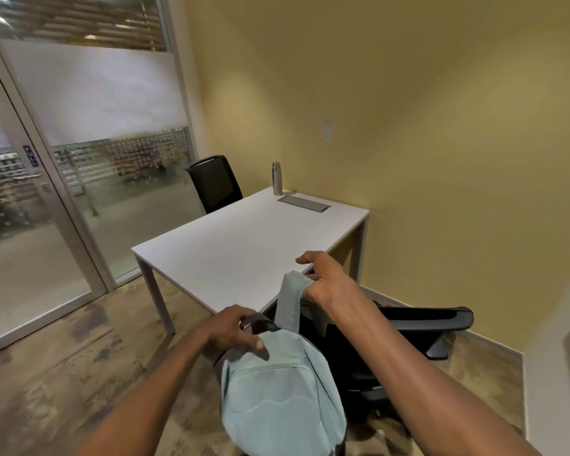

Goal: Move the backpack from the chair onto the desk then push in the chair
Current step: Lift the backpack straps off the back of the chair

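Observation:
A pale mint backpack [282, 390] hangs low in the centre, in front of the black office chair [405, 330]. My left hand [236, 330] grips the dark top handle of the backpack. One of its shoulder straps is pulled upward in my right hand [323, 281], just at the near edge of the white desk [231, 245]. The chair stands to the right of the desk's near corner, partly hidden behind the backpack and my right arm. Whether the backpack still touches the seat is hidden.
A metal water bottle [277, 178] and a grey cable flap [304, 203] sit at the desk's far end by the yellow wall. A second black chair [216, 184] stands behind the desk. Glass door and partition [79, 192] on the left, bare floor [63, 373] between.

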The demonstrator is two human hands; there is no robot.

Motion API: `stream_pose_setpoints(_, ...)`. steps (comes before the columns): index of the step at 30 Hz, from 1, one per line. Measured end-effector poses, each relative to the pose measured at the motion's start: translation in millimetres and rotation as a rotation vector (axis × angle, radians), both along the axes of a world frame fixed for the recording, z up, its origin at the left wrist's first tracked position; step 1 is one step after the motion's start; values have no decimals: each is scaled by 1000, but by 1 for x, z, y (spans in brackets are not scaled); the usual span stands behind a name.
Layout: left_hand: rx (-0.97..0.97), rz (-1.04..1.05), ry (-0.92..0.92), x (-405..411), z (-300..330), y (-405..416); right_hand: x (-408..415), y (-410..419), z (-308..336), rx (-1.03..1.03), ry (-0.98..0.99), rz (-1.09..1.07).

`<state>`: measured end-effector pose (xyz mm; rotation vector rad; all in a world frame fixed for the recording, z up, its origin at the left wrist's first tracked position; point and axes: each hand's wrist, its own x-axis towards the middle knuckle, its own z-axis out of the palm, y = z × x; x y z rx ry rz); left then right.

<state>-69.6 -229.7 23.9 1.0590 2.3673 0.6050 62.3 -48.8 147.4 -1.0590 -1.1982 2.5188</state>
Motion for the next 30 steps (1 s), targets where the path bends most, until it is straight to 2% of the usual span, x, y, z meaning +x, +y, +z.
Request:
stream_pose_setpoints(2, 27, 8, 47, 2, -3, -3, -1, -4, 8, -1, 18, -12)
stream_pose_setpoints(5, 167, 55, 69, -1, 3, -6, -1, -5, 12, 15, 19, -12)
stream_pose_setpoints(9, 297, 45, -90, 10, 23, -3, -4, 7, 8, 24, -12, -3)
stream_pose_setpoints(11, 365, 47, -94, 18, 30, 4, -7, 18, 6, 44, -4, 1)
stream_pose_setpoints(15, 447, 28, -126, 32, 46, 22, 0, 36, 12, 231, -5, 28)
stream_pose_setpoints(16, 455, 13, -142, 36, 51, 26, 5, 38, 16, 354, -43, 78)
stream_pose_setpoints(17, 458, -7, -139, 40, 57, 29, 9, 41, 18, 570, -129, 158)
stream_pose_setpoints(20, 456, -69, -92, 50, 79, 35, 21, 46, 18, 1496, -535, 386)
stream_pose_setpoints(21, 458, -87, -68, 53, 89, 36, 24, 44, 16, 1686, -627, 387)
stream_pose_setpoints(23, 464, -132, -14, 59, 111, 38, 30, 38, 17, 1844, -661, 383)
stream_pose_setpoints(25, 484, -180, 55, 65, 133, 41, 35, 33, 22, 1815, -509, 533)
stream_pose_setpoints(27, 520, -204, 121, 71, 156, 46, 44, 29, 31, 1555, -247, 658)
stream_pose_setpoints(30, 576, -183, 129, 76, 184, 58, 57, 31, 37, 1219, 127, 599)
